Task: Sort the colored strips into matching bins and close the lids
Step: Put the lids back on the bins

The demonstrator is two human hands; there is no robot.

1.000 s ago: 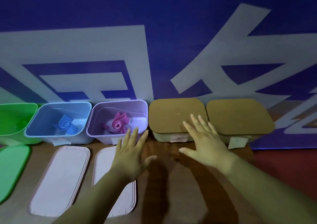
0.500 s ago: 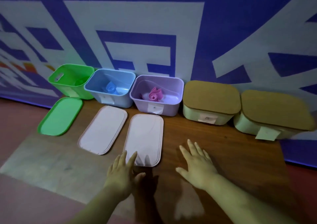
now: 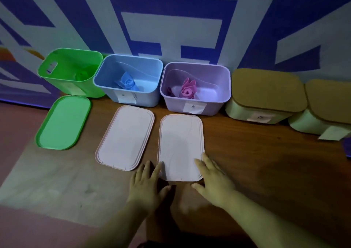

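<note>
left hand (image 3: 147,184): palm down, low over the table (image 3: 266,162), fingers straight and slightly spread; fingertips at near-left corner of the right pale lid (image 3: 181,145), index along its left edge; contact unclear
left grip: wide, holding nothing
right hand (image 3: 215,179): palm down, fingers straight, lying over near-right corner of the same lid; thumb stretched toward the left hand, just below the lid's near edge
right grip: wide, nothing held
forearms: both entering from bottom edge, converging on that lid
right pale lid: flat on table, just in front of purple bin (image 3: 171,103)
left pale lid (image 3: 125,137): flat on table, angled, in front of blue bin (image 3: 148,99)
green lid (image 3: 62,122): flat, in front of green bin (image 3: 60,82)
pink strip (image 3: 188,90): rolled, inside purple bin
blue strip (image 3: 127,82): rolled, inside blue bin
green strip (image 3: 83,74): inside green bin, shape hard to make out
open bins: green, blue, purple in a row against the wall, left to right, sides close together
closed bins: two cream bins (image 3: 239,110) (image 3: 303,126) right of purple, each with brown lid (image 3: 266,90) (image 3: 330,101) on top
labels: paper tags on bin fronts, text unreadable
</note>
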